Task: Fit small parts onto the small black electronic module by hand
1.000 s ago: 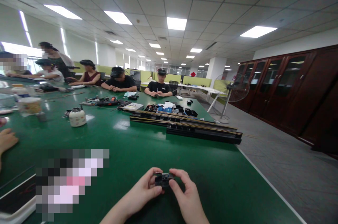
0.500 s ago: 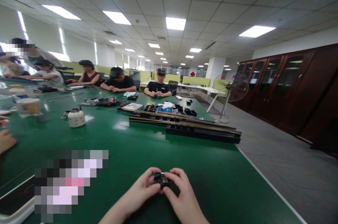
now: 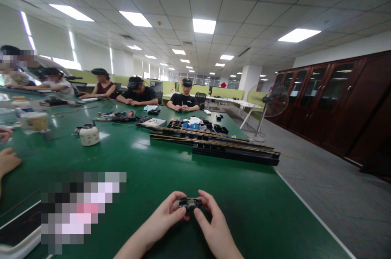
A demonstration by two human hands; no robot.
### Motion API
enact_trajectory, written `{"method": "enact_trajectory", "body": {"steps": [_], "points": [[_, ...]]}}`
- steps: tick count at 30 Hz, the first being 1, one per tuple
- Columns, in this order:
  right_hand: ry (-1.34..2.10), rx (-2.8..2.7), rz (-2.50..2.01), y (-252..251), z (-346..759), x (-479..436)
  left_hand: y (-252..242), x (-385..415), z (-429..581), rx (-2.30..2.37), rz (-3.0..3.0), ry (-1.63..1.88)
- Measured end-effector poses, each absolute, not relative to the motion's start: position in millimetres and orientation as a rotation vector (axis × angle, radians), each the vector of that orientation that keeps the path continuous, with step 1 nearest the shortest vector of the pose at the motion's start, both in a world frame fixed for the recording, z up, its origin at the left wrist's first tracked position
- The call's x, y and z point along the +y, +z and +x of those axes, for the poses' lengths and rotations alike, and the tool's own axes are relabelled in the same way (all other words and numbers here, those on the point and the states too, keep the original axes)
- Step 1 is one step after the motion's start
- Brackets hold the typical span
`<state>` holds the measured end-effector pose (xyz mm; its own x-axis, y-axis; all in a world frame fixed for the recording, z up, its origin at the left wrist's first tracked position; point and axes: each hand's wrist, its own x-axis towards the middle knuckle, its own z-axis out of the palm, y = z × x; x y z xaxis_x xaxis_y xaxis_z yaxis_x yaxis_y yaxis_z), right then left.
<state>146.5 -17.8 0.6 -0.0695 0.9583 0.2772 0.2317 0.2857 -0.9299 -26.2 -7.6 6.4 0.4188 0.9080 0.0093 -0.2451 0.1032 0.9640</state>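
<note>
A small black part (image 3: pixel 190 203) with a brassy or yellowish strip along its middle is held between my two hands, above the green table (image 3: pixel 146 185). My left hand (image 3: pixel 171 210) pinches its left end between thumb and fingers. At its right end, my right hand (image 3: pixel 210 214) grips with thumb and fingers, the index finger raised at the top. What kind of part it is cannot be made out at this size. My fingers hide both of its ends.
Long black rails (image 3: pixel 235 155) with thin brass-coloured rods lie across the table ahead. Behind them stand black trays (image 3: pixel 220 129). A white jar (image 3: pixel 89 134) is to the left, near a co-worker's hand (image 3: pixel 9 161). A white-edged device (image 3: pixel 21 244) lies at lower left. Several people sit farther off.
The black part has turned in my hands and now shows a wider, flatter side with the brassy strip. My right hand has shifted slightly right, its index finger lifted.
</note>
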Motion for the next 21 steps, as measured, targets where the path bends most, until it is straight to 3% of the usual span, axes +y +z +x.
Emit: {"method": "enact_trajectory", "body": {"steps": [21], "points": [[0.873, -1.494, -1.134, 8.6, 143.8, -20.6, 10.2, -7.9, -25.3, 0.795, 1.265, 0.931]]}}
